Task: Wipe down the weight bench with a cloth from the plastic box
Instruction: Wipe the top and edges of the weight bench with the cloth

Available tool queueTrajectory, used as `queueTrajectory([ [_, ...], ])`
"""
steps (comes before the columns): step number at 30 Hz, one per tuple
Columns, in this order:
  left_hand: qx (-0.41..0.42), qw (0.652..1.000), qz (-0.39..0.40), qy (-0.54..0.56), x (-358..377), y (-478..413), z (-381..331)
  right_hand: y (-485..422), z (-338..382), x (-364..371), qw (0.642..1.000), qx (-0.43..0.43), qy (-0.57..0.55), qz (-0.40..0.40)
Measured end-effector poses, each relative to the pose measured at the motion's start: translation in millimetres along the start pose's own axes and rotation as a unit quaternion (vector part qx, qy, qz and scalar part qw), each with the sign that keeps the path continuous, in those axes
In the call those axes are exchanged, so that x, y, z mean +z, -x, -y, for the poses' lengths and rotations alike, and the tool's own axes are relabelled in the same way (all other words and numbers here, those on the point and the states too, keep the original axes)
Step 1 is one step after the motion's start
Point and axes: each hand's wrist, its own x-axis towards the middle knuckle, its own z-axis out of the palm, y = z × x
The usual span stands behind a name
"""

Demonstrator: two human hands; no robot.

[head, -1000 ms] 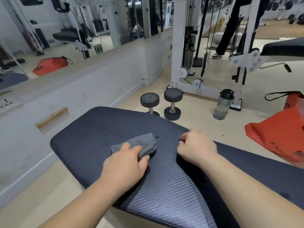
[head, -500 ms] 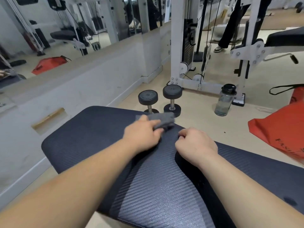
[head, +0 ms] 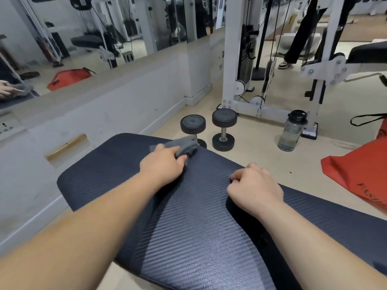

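At left grip, jutting ahead of it: cloth pinched against surface | right grip: fingers curled, resting nearby

We see the bench pad covered in a dark, leather-like skin, finely ribbed in a woven pattern, with a dull sheen where light falls. The cloth on it looks like soft, matt grey fabric. The dumbbells have matt black heads, rubber by their look, and bright bare-metal handles. The water bottle is clear plastic with a black cap. We take the machine frame for smooth white-painted metal. The red bag looks matt, the mirror glossy.
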Motion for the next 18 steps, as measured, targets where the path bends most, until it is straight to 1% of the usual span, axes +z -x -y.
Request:
queueTrajectory([
  [1,-0.047,0.999,-0.011,0.016,3.0,-2.1,-3.0,-0.4,0.5,-0.3,1.0,0.001,-0.002,-0.001],
  [2,-0.069,0.997,-0.012,0.026,7.0,2.0,-11.1,-1.1,1.7,-0.7,1.0,0.004,-0.005,-0.001],
  [3,-0.061,0.998,-0.005,0.03,12.4,10.6,-22.1,-1.5,3.3,-1.0,1.0,0.007,-0.006,-0.002],
  [4,-0.024,0.999,0.005,0.033,17.6,22.4,-33.1,-1.7,5.1,-1.1,1.0,0.009,-0.003,-0.003],
  [5,0.036,0.999,0.016,0.034,21.6,34.5,-42.5,-1.8,6.3,-1.0,1.0,0.01,0.004,-0.003],
  [7,0.158,0.985,0.05,0.046,21.2,50.9,-50.5,-1.8,7.6,-0.3,1.0,0.006,0.023,0.002],
  [9,0.226,0.97,0.077,0.044,13.3,40.6,-43.7,-0.9,6.2,1.0,1.0,0.002,0.024,0.003],
  [10,0.232,0.969,0.075,0.024,11.5,30.0,-37.6,-0.3,4.9,1.4,1.0,0.001,0.019,0.003],
  [11,0.215,0.975,0.062,-0.001,10.8,17.5,-31.0,0.4,3.8,1.6,1.0,0.001,0.015,0.002],
  [12,0.167,0.985,0.043,-0.015,10.0,4.9,-24.9,1.4,2.6,1.5,1.0,0.001,0.01,0.002],
  [14,0.028,1.0,0.01,0.002,12.6,-13.3,-20.4,2.7,1.6,1.3,1.0,-0.004,0.006,0.002],
  [15,-0.019,1.0,0.002,0.012,14.7,-16.1,-23.3,2.1,1.8,1.2,1.0,-0.007,0.007,0.002],
  [16,-0.032,0.999,0.001,0.014,16.4,-12.7,-28.5,0.8,2.5,1.3,1.0,-0.007,0.008,0.001],
  [17,-0.019,1.0,0.005,0.017,18.1,-4.5,-34.2,-0.8,3.1,1.8,1.0,-0.005,0.009,-0.002],
  [18,0.014,1.0,0.013,0.024,20.5,7.8,-38.3,-2.4,3.9,2.3,1.0,-0.003,0.014,-0.004],
])
